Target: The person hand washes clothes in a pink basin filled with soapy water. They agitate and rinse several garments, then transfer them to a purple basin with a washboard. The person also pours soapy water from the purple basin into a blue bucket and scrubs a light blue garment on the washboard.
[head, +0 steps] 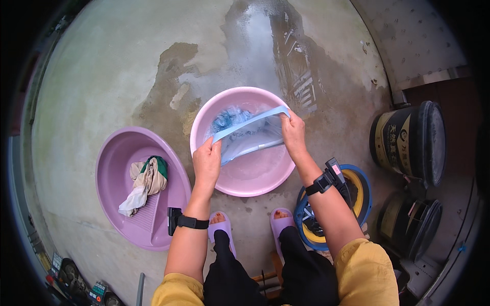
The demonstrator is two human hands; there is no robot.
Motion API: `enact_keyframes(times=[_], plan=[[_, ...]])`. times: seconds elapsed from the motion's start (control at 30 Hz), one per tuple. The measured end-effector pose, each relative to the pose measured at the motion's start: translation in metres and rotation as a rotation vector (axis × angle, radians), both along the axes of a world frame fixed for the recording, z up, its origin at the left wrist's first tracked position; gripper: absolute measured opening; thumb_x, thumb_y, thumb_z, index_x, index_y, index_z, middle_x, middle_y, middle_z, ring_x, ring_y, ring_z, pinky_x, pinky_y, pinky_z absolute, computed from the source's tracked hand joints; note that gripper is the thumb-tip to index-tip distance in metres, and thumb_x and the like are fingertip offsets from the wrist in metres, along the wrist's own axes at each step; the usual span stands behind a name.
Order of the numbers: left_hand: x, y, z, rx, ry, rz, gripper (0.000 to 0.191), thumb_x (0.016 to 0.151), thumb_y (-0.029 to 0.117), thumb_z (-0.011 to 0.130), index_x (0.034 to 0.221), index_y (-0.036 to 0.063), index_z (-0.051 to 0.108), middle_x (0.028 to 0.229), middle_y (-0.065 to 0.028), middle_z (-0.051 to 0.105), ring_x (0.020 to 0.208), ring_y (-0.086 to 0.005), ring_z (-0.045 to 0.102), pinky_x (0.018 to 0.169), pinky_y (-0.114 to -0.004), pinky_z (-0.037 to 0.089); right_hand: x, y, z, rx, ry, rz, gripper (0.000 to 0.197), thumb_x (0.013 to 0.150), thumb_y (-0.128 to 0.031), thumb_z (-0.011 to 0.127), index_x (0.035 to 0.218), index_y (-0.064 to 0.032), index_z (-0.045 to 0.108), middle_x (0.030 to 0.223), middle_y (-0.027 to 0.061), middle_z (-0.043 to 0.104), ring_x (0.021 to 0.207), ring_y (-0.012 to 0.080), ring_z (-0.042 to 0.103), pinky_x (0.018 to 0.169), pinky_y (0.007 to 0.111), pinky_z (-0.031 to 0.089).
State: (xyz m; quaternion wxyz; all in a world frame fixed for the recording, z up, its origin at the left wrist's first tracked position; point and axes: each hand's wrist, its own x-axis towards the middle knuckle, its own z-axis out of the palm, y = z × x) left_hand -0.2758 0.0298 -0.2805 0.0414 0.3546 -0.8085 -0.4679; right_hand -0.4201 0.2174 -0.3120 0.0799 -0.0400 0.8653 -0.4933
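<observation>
Stretched between my two hands is a see-through bag [250, 143] with light blue edging and a zip along its lower side. My left hand [206, 160] pinches the near left corner of the edging. At the upper right corner, my right hand [294, 130] grips the other end. The bag hangs tilted over a round pink plastic basin [245, 187]. A crumpled blue-and-white wet item [229, 118] lies in the basin, partly behind the bag; its kind is unclear.
A purple washboard basin [115, 153] with beige, white and green cloth [151, 176] stands left. On the right are a blue-and-yellow tub [363, 191] with dark items and black buckets [411, 143]. The concrete floor is wet beyond the pink basin.
</observation>
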Motion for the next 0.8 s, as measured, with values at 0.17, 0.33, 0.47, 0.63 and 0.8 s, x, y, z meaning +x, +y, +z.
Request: enact_keyframes(times=[0.17,0.33,0.47,0.63,0.8], plan=[[0.028,0.029,-0.109,-0.077,-0.192,-0.174,0.037,0.095,0.03,0.049,0.122,0.0073,0.058,0.085,-0.0232,0.065,0.083,-0.0426,0.063,0.075,-0.049,0.048,0.052,0.014,-0.107,0.175,-0.12,0.238,0.034,0.093,-0.027,0.053,0.123,-0.0104,0.056,0.096,0.0248,0.065,0.089,0.044,0.062,0.076,0.048,0.048],[0.035,0.058,-0.14,-0.183,-0.499,-0.325,0.062,0.092,0.024,0.054,0.147,0.0097,0.03,0.105,-0.0236,0.064,0.094,-0.0431,0.062,0.083,-0.05,0.049,0.088,0.01,-0.123,0.617,-0.197,0.561,0.053,0.094,-0.019,0.047,0.145,-0.012,0.034,0.113,0.0281,0.061,0.1,0.0379,0.064,0.083,0.047,0.05],[0.03,0.064,-0.144,-0.288,-0.638,-0.409,0.069,0.089,0.017,0.057,0.15,0.0099,0.025,0.109,-0.0199,0.062,0.103,-0.0381,0.061,0.086,-0.048,0.048,0.088,0.001,-0.128,0.951,-0.263,0.694,0.055,0.094,-0.015,0.043,0.147,-0.0098,0.03,0.112,0.0275,0.061,0.1,0.0369,0.065,0.08,0.047,0.052],[0.032,0.069,-0.155,-0.449,-0.781,-0.579,0.067,0.087,0.012,0.059,0.148,0.0106,0.032,0.114,-0.0152,0.063,0.11,-0.0324,0.059,0.088,-0.044,0.046,0.096,0.003,-0.142,0.91,-0.185,0.724,0.055,0.09,-0.012,0.045,0.143,-0.0097,0.034,0.108,0.0239,0.064,0.097,0.0367,0.066,0.077,0.046,0.054],[0.04,0.056,-0.16,-0.311,-0.601,-0.497,0.053,0.089,0.017,0.056,0.14,0.0109,0.045,0.101,-0.0185,0.068,0.094,-0.0338,0.065,0.08,-0.045,0.049,0.084,0.016,-0.125,0.844,-0.153,0.844,0.039,0.089,-0.008,0.046,0.128,-0.0103,0.049,0.104,0.0203,0.066,0.09,0.0332,0.068,0.076,0.044,0.054]])
